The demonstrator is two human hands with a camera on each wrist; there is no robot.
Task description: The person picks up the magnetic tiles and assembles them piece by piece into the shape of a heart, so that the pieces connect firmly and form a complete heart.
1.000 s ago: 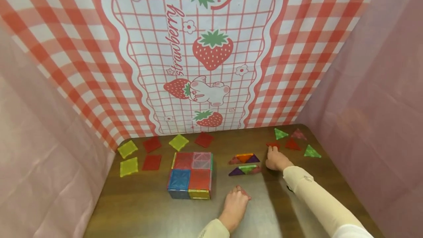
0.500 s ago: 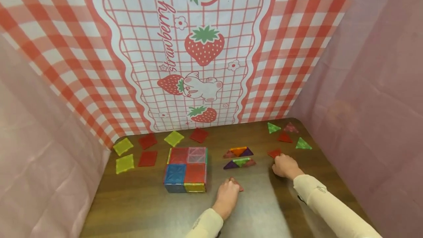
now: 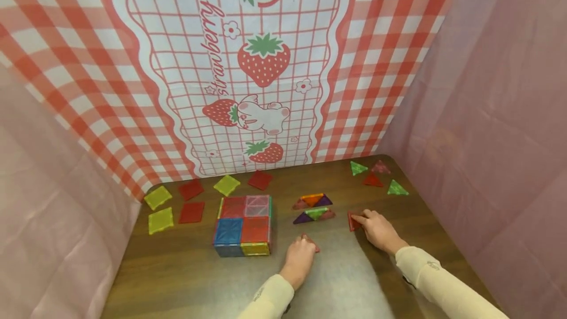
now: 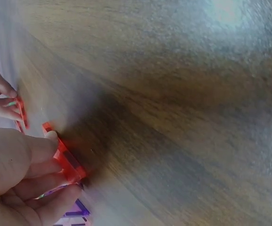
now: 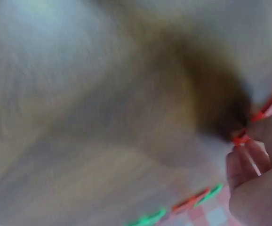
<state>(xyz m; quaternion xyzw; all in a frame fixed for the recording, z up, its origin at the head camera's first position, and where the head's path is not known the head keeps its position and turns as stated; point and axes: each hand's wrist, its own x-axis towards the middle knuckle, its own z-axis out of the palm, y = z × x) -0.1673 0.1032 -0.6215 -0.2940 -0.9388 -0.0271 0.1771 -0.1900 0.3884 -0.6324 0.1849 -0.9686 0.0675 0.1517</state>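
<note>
My left hand (image 3: 299, 259) pinches a red triangular magnetic tile (image 4: 70, 165) between thumb and fingers, close above the table. In the head view only a small corner of that tile shows past the fingers. To its right, my right hand (image 3: 380, 231) grips another red triangular tile (image 3: 353, 221) by its right side. The right wrist view is blurred, and the fingers hide part of this tile (image 5: 269, 106). Beyond the hands lie two rows of joined triangles: one with an orange middle (image 3: 312, 201), the nearer with a green middle (image 3: 316, 214).
A box of joined square tiles (image 3: 242, 225) stands left of my left hand. Several loose yellow and red squares, among them a red square (image 3: 192, 212), lie at the back left. Green and red triangles, including a green triangle (image 3: 397, 188), lie back right. Curtains enclose the table (image 3: 177, 279).
My right hand has drawn a red triangle away from the back-right group, nearer and to the left. My left hand keeps its tile in about the same place. The head view has shifted slightly.
</note>
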